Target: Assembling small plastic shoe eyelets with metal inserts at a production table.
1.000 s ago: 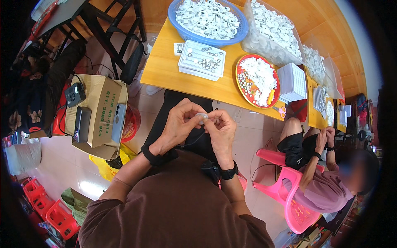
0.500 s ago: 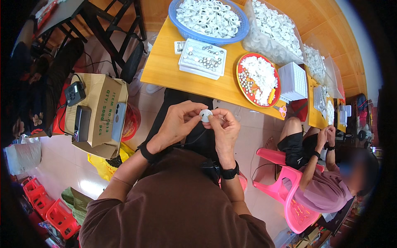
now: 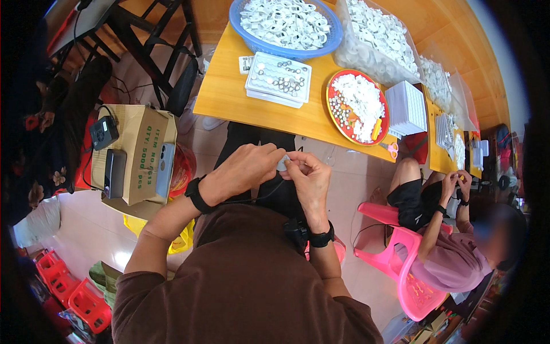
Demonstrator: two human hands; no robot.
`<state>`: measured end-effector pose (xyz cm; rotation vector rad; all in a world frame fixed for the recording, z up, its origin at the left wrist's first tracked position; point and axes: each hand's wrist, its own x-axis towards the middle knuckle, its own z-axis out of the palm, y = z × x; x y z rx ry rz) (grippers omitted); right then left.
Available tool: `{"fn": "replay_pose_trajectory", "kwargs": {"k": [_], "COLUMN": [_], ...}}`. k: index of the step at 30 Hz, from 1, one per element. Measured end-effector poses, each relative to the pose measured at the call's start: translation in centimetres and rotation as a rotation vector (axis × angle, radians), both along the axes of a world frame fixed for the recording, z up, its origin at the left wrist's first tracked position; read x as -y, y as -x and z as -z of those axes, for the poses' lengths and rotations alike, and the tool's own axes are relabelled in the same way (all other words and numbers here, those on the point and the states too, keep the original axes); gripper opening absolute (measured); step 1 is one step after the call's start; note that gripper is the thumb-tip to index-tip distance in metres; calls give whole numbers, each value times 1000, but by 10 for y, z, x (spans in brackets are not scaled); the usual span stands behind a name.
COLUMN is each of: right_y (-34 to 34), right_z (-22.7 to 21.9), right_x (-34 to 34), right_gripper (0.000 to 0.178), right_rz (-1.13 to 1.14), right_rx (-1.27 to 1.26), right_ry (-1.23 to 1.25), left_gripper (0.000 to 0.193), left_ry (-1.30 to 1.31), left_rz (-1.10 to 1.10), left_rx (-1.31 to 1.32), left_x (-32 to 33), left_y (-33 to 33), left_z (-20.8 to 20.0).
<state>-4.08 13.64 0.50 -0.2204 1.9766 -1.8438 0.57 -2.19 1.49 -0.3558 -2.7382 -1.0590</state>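
Note:
Over my lap, a small round white plastic piece [image 3: 282,164] is pinched between the fingertips of both hands. My left hand [image 3: 247,170] is turned with its back up, its fingers closed at the piece and partly covering it. My right hand [image 3: 311,180] grips the piece's right edge between thumb and forefinger, the other fingers curled behind. Beyond my hands, a stack of white trays [image 3: 277,96] on the wooden table [image 3: 220,94] holds small round metal-rimmed parts. A red round tray [image 3: 330,109] to its right carries small white pieces, round metallic bits and a yellow tool.
A blue basket [image 3: 235,24] and a clear bin [image 3: 372,60] hold many white plastic parts. White stacked trays [image 3: 408,109] and scissors [image 3: 392,149] lie at the table's right. A cardboard box [image 3: 137,178] stands left; a co-worker [image 3: 447,258] sits right on a pink chair [image 3: 415,295].
My left hand has rolled over the white piece, so its back faces up and less of the piece shows. My right hand keeps its pinch, almost in the same place.

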Motion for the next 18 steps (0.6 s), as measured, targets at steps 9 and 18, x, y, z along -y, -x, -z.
{"fn": "replay_pose_trajectory", "kwargs": {"k": [9,18], "right_y": [4,8], "right_z": [2,-4], "right_x": [4,6], "right_gripper": [10,11], "right_rz": [-19,63], "right_rx": [124,8], "right_ry": [40,110], "left_gripper": [23,17], "left_ry": [175,-510], "left_rz": [135,-74], "left_rx": [-29,155], "left_x": [10,8], "left_y": [4,13], "left_z": [9,10]}}
